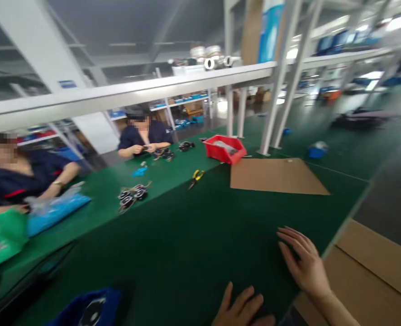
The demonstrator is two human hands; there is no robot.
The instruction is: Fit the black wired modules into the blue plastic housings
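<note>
In the head view, the cardboard sheet (271,175) lies flat on the green surface (187,235), just right of the red bin (221,155), its long axis running left to right, its sharpest corner pointing right and toward you. Your right hand (304,262) is extended, fingers close together, thumb apart; your left hand (239,312), cut off below, spreads its fingers. Both are empty; whether either touches the surface is unclear.

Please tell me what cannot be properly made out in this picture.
All in the head view:
Left hand: its wrist is cut off by the bottom edge.
Right hand: its palm is hidden by the back of the hand.
Blue bin: cut off by the bottom edge.
Contents of the red bin: blurred, partly hidden by its wall.
</note>
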